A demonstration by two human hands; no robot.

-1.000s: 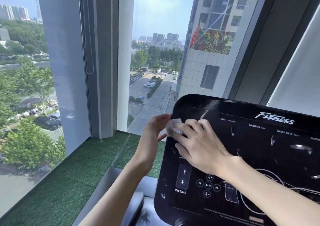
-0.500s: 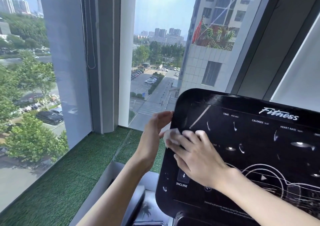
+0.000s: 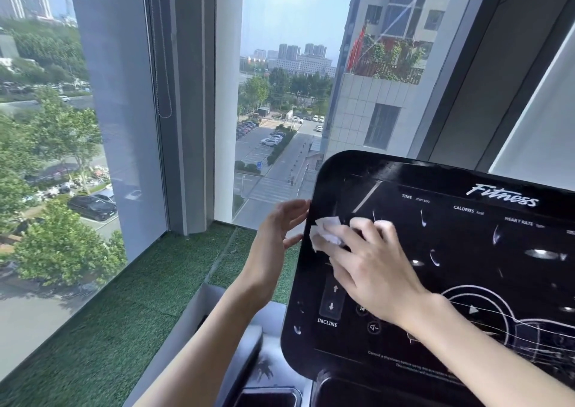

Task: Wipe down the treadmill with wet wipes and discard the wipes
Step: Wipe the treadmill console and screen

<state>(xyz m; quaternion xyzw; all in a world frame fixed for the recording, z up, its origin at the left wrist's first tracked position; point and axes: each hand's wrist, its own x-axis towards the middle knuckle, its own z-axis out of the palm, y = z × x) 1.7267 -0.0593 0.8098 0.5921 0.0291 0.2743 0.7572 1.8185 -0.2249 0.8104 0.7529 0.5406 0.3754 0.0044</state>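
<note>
black glossy treadmill console panel [image 3: 460, 282] fills my near view, streaked with wet marks. my right hand [image 3: 373, 269] lies on its upper left corner, fingers fairly straight, pressing a crumpled white wet wipe [image 3: 325, 233] flat against it. my left hand [image 3: 280, 229] is released, fingertips at the panel's left rim. my worry: the palm sits close to the incline keys and may trigger them, or the wipe slips off onto the green artificial turf sill [image 3: 140, 297] beyond.
</note>
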